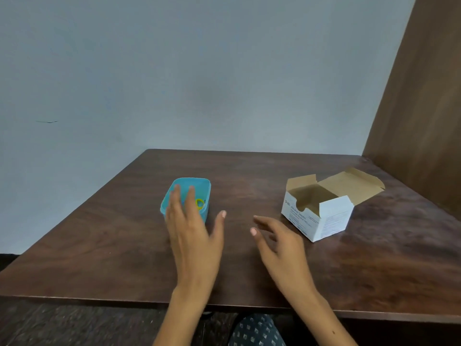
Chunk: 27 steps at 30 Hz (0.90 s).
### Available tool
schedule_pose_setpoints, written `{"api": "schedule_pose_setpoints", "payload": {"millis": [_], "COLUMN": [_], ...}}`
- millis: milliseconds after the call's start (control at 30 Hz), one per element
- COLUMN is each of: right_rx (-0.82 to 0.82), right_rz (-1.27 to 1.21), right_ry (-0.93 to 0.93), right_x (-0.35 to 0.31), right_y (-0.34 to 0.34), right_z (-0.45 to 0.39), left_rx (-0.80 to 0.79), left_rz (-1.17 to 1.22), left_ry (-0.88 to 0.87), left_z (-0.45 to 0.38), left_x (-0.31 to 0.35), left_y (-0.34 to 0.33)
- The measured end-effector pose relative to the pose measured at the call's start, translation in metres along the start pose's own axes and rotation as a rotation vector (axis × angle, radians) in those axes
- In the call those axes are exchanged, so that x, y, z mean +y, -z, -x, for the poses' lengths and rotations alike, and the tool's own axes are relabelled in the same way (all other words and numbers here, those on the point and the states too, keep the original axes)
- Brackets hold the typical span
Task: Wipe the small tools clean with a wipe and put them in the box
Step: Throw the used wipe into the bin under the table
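My left hand reaches forward over the dark brown wood-grain worktop, palm down, its fingers straight and spread wide, holding nothing. The fingertips overlap the near side of the small turquoise plastic box, an open-topped, rounded-rectangular container standing upright on the left-centre of the worktop; whether they touch its rim I cannot tell. Inside the box, at its right side, lies a yellow ring-shaped piece with a bit of green (too small and too much hidden by my fingers to tell what tool it is). My thumb points toward the right, apart from the box.

My right hand hovers over the middle of the worktop, near the left hand but not touching it, its fingers loosely extended and slightly parted, empty. It lies between the turquoise box and the white cardboard carton with blue printed lettering, which stands well to the right with its brown-lined top flaps open; its visible interior is in shadow. Behind the worktop rises a pale grey-blue wall, and a brown wooden panel stands at the right. At the lower edge, below the worktop, a dark blue patterned fabric shows.
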State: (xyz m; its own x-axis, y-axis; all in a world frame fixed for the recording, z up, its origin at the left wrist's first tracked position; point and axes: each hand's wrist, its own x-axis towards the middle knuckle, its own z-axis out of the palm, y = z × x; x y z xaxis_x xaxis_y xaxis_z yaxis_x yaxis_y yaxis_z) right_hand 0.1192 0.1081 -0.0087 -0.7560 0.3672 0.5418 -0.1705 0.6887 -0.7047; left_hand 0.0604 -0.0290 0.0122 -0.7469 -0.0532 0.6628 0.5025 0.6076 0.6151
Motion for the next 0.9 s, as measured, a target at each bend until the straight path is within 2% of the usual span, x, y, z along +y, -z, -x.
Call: {"api": "schedule_pose_setpoints", "payload": {"millis": [100, 200, 267, 367, 500, 900], "right_rx": [0.175, 0.372, 0.432, 0.32, 0.156, 0.131], "right_rz": [0.034, 0.129, 0.185, 0.246, 0.17, 0.076], "right_ry": [-0.105, -0.178, -0.266, -0.453, -0.577, -0.349], "right_x": [0.011, 0.018, 0.025, 0.041, 0.05, 0.045], "right_y": [0.033, 0.063, 0.078, 0.092, 0.099, 0.072], "right_z": [0.015, 0.022, 0.021, 0.011, -0.009, -0.005], "left_rx": [-0.107, -0.298, -0.444, -0.594, -0.643, -0.576], "left_rz": [0.157, 0.259, 0.306, 0.331, 0.307, 0.378], "left_ry": [-0.064, -0.052, -0.021, 0.02, 0.011, 0.079], "left_z": [0.025, 0.046, 0.055, 0.062, 0.061, 0.049], "left_x": [0.027, 0.05, 0.064, 0.077, 0.087, 0.074], "left_y": [-0.02, -0.039, -0.049, -0.066, -0.084, -0.089]}}
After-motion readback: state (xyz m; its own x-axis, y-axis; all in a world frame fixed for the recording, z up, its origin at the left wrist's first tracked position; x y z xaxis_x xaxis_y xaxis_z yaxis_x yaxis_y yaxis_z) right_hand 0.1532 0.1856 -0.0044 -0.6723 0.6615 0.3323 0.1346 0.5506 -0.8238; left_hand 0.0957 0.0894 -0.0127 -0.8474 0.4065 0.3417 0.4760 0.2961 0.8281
